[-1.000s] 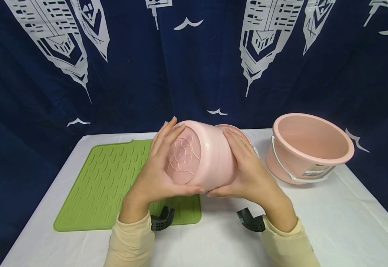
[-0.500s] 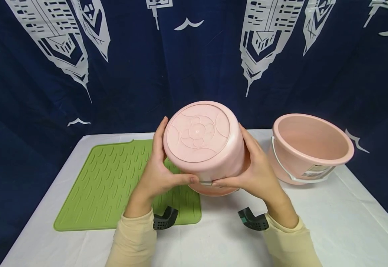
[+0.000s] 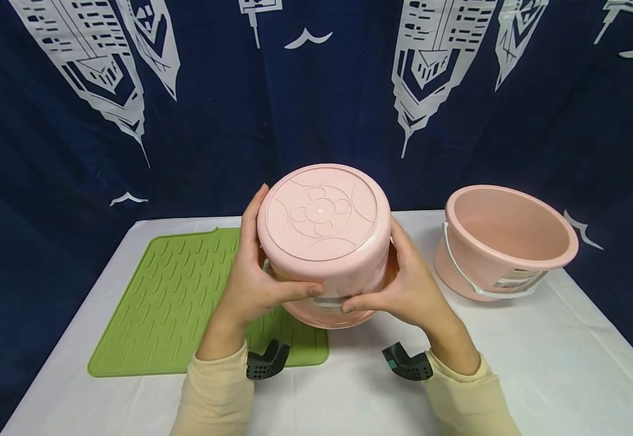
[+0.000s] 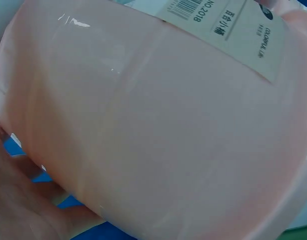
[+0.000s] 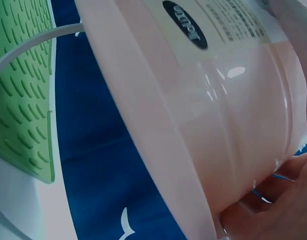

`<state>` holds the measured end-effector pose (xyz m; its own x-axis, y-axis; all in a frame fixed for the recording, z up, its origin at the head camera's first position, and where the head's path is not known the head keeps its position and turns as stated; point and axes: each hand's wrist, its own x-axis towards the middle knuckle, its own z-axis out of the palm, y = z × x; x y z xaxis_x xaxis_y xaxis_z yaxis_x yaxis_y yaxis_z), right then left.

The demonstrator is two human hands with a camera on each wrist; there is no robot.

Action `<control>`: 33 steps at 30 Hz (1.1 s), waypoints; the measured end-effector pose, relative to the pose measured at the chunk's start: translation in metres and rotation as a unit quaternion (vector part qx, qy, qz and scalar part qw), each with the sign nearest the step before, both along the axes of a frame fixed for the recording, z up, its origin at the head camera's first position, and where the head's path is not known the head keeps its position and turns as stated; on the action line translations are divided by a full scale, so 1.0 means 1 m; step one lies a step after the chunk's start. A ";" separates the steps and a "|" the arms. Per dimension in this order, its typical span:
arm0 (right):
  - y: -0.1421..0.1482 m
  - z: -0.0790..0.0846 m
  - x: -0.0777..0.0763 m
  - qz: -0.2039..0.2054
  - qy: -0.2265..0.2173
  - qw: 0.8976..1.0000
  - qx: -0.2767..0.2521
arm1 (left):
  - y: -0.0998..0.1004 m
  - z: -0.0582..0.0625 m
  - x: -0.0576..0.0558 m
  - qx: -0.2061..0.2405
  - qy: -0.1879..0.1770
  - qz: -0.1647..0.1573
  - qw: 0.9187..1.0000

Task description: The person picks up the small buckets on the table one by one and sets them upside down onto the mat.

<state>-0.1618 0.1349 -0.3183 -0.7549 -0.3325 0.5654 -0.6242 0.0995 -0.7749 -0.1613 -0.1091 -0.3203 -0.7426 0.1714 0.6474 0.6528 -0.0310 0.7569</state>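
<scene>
A pink plastic bucket (image 3: 322, 242) is held upside down above the table, its round base with a raised flower pattern turned up toward the head camera. My left hand (image 3: 253, 269) grips its left side, and my right hand (image 3: 406, 272) grips the right side. Both thumbs press the near wall, tips close together, either side of a small gap. Below them the bucket's flared rim shows. In the left wrist view a paper label with a barcode (image 4: 186, 7) runs along the bucket's wall. A white handle (image 5: 38, 40) curves away from the rim in the right wrist view.
A second pink bucket (image 3: 452, 266) with a white handle stands upright at the right rear. On the left lies a green ridged mat (image 3: 169, 303), partly behind my left arm. White cloth (image 3: 349, 387) covers the table, with a dark blue printed curtain (image 3: 316, 109) behind.
The bucket has turned between my hands: its base faced left and now faces up, with the rim pointing down. Both hands kept hold of it, and the upright bucket stayed put.
</scene>
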 end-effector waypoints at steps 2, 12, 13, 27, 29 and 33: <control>0.004 -0.005 -0.003 -0.005 0.002 1.000 0.002 | -0.002 0.001 0.001 -0.005 -0.002 0.005 1.000; 0.012 0.000 0.003 0.033 0.037 0.994 -0.098 | -0.002 0.006 0.007 -0.030 -0.024 -0.034 0.999; 0.011 0.001 0.004 0.039 0.036 0.993 -0.102 | -0.002 0.006 0.008 -0.031 -0.023 -0.040 0.998; 0.009 0.001 0.003 0.035 0.046 0.992 -0.111 | -0.005 0.010 0.011 -0.047 0.028 -0.014 0.998; 0.007 0.002 0.003 0.030 0.060 0.989 -0.130 | -0.003 0.014 0.013 -0.050 0.045 -0.006 0.998; 0.002 0.004 0.004 0.028 0.074 0.985 -0.155 | 0.000 0.022 0.019 -0.065 0.047 -0.021 0.997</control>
